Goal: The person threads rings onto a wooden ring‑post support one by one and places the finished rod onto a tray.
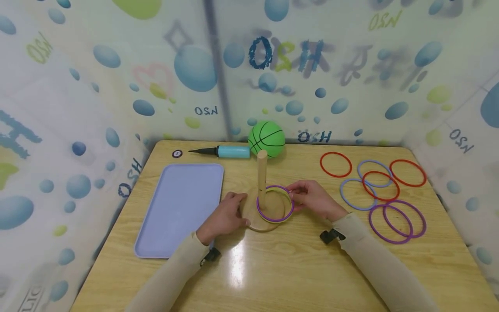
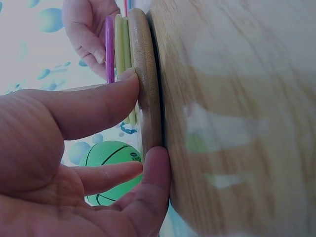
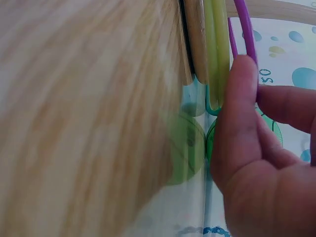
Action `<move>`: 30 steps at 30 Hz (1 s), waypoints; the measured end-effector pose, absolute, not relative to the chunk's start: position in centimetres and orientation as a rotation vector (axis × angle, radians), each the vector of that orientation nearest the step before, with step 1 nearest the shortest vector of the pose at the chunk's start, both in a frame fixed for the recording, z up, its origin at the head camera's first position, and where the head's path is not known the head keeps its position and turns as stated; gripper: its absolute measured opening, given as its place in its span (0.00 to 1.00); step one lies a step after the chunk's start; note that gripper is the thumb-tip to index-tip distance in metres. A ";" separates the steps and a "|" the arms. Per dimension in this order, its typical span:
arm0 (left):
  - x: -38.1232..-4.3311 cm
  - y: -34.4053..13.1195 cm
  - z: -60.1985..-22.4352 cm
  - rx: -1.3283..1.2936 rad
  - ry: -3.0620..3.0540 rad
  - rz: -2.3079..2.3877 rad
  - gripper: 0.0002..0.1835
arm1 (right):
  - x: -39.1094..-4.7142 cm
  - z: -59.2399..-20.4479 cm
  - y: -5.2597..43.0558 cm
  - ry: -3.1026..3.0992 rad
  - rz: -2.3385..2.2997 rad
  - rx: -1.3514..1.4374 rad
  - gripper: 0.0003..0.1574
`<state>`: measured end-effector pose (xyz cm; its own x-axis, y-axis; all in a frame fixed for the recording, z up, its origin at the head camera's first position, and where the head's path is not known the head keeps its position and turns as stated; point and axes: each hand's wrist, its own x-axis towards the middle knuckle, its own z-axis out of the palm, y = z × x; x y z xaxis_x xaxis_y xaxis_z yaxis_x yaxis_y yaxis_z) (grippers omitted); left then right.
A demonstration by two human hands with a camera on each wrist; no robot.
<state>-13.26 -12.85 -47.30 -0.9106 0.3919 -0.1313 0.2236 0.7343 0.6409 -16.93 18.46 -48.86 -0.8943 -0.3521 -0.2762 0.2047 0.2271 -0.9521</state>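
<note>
My left hand [image 1: 228, 214] grips the rim of a round wooden base [image 1: 252, 222], thumb and fingers on its edge in the left wrist view. From this base rises an upright wooden peg [image 1: 262, 173]. Yellow-green rings [image 3: 217, 54] lie flat on the base, stacked together. Between thumb and fingers, my right hand [image 1: 313, 200] pinches a purple ring [image 3: 248, 39] at its right side. The ring is around the peg, low over the yellow-green ones, and a gap shows between them in the right wrist view.
On the right lie several loose rings: red [image 1: 336, 164], light blue [image 1: 358, 195] and purple [image 1: 391, 223], some overlapping. A lavender tray [image 1: 183, 208] sits at left. Along the back are a green ball [image 1: 267, 138], a blue hand pump [image 1: 234, 151] and a small dark disc [image 1: 177, 154].
</note>
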 end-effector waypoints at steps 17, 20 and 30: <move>-13.5 -12.7 -47.3 0.486 2.682 0.928 0.47 | -17.4 -49.1 19.0 2.120 -1.695 -0.043 0.22; -13.5 -12.8 -47.3 0.489 2.680 0.928 0.47 | -17.3 -49.0 19.5 2.127 -1.708 -0.055 0.23; -13.4 -12.8 -47.2 0.489 2.687 0.923 0.48 | -16.3 -47.4 22.4 2.182 -1.723 -0.077 0.27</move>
<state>-13.35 -12.75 -47.24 -0.9102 0.3926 -0.1318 0.2287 0.7418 0.6304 -16.31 22.36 -47.37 -0.9344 -0.2601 -0.2435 0.1765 0.2557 -0.9505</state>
